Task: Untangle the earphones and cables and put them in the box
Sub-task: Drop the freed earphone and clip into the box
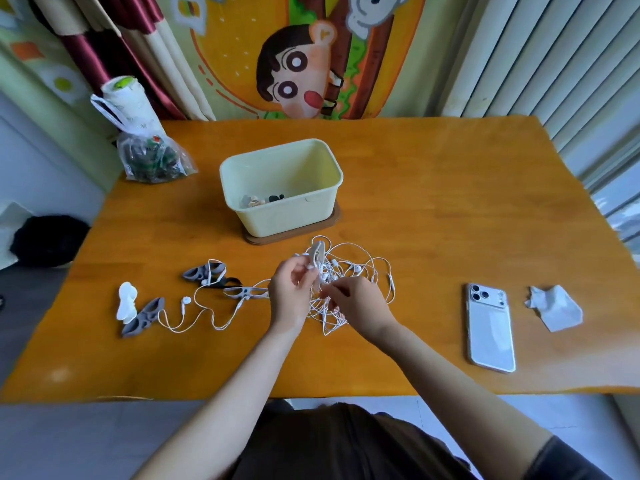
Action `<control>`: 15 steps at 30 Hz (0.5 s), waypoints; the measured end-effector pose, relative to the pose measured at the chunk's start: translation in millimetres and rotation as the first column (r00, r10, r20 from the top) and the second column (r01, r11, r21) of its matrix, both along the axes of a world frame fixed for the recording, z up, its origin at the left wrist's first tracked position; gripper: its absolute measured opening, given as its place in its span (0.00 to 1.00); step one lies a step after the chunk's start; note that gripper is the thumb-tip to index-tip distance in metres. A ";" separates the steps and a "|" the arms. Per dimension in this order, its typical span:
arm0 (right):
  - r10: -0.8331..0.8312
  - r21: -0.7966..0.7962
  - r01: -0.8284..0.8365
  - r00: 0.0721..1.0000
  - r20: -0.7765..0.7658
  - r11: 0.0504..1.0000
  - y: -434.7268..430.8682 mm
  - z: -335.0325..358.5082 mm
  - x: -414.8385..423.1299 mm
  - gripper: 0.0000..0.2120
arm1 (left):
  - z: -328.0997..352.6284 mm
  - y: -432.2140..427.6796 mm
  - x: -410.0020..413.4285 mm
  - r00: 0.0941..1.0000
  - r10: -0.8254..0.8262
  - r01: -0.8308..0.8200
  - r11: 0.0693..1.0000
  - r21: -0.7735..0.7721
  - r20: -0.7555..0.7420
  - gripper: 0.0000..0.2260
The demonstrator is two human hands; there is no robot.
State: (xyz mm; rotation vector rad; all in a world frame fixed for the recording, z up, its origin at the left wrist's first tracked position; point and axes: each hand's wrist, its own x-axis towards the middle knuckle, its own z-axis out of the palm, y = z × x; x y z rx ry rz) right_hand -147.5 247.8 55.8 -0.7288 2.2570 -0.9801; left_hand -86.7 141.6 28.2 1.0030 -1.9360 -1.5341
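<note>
- The left hand (289, 289), in the lower middle of the frame, has its fingers curled around a pale clip-like piece (317, 254) and holds it up out of the tangle.
- The right hand (360, 303), just beside it, pinches thin white strands between thumb and fingertips.
- The tangle of white earphone cables (349, 271) is bunched between and behind both hands, on the orange table (433, 209).
- One strand trails left to an earbud (186, 300), past grey clips (204, 271) lying on the table.
- The pale yellow box (287, 216) stands just above the tangle on a brown base (294, 235), with a few small items (263, 199) inside.
- To the right lie a white phone (490, 327) and a crumpled tissue (554, 306).
- A plastic bag (152, 157) sits at upper left.
</note>
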 end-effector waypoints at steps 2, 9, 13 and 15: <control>0.043 0.050 -0.040 0.996 -0.077 0.998 6.9 5.4 -5.6 0.13 | -7.7 3.0 1.1 0.997 -0.064 0.066 0.996 -0.062 0.034 0.05; 0.070 0.114 -0.046 0.974 -0.216 0.992 31.1 28.6 -49.1 0.12 | -4.5 16.2 0.7 0.954 -0.298 0.297 0.954 -0.031 -0.026 0.06; 0.075 0.070 -0.062 0.975 -0.208 0.996 34.2 38.2 -64.3 0.12 | 0.7 17.1 0.8 0.920 -0.390 0.390 0.921 0.013 -0.035 0.07; 0.077 0.025 -0.073 0.977 -0.201 0.997 32.3 40.1 -66.7 0.12 | -0.6 11.1 1.2 0.915 -0.402 0.403 0.914 0.041 -0.036 0.07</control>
